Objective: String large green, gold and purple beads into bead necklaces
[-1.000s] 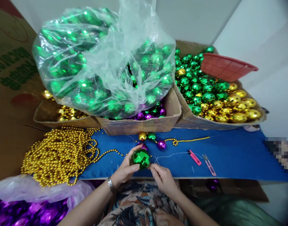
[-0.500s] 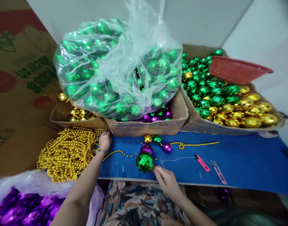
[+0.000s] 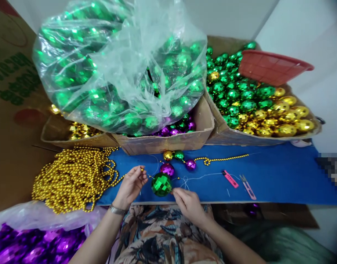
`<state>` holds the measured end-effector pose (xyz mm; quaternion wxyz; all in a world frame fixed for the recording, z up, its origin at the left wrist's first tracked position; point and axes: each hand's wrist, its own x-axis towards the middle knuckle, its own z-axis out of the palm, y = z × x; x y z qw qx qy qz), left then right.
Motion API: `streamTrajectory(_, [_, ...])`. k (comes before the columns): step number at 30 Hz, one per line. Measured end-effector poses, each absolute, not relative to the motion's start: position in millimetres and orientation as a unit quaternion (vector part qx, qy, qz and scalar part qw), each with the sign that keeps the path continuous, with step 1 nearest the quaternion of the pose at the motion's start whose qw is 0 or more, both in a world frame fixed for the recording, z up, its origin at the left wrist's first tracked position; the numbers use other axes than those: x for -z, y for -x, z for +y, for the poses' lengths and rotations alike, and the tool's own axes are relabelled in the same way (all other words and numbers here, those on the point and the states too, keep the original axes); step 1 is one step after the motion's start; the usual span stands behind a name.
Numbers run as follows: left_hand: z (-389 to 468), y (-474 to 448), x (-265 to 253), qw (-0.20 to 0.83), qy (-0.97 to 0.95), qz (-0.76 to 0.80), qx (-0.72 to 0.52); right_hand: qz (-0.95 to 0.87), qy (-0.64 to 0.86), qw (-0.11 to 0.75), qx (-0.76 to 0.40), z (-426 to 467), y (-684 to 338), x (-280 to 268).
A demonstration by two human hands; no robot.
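Beside the large faceted green ball (image 3: 161, 184), my left hand (image 3: 134, 183) pinches the end of a gold bead strand (image 3: 120, 180) between thumb and fingertips. The strand runs back to a heap of gold bead chain (image 3: 72, 176). My right hand (image 3: 189, 203) is closed at the ball's lower right edge; its fingertips hide the exact grip. Just behind the green ball lies a purple ball (image 3: 167, 169). Smaller gold (image 3: 167, 155), green (image 3: 178, 155) and purple (image 3: 190, 165) balls sit beyond it, joined to a short gold bead chain (image 3: 226, 159). A thin white thread (image 3: 204, 176) trails right.
A pink cutter (image 3: 230, 179) and pink-handled thread snips (image 3: 248, 187) lie on the blue tabletop (image 3: 275, 176). Behind stand cardboard boxes (image 3: 163, 143) of shiny balls, a large clear bag of green balls (image 3: 116, 73) and a red basket (image 3: 273, 68). Purple balls (image 3: 39, 245) fill a bag at lower left.
My left hand has moved right, from the bead heap to beside the green ball, bringing the strand's end. My right hand stays at the ball. The view has shifted slightly.
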<state>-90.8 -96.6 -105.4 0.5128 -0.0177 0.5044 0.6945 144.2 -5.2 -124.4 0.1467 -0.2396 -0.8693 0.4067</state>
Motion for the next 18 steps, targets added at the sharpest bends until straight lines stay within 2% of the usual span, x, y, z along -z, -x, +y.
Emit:
streamTrajectory(8, [-86,74,100,0.547,0.007,0.483,-0.684,-0.869,0.261,0.165,-0.386,-5,-151,119])
streamTrajectory(18, [-88,70,100,0.530,-0.047,0.517,-0.670,-0.879,0.250,0.156,-0.374,0,-156,118])
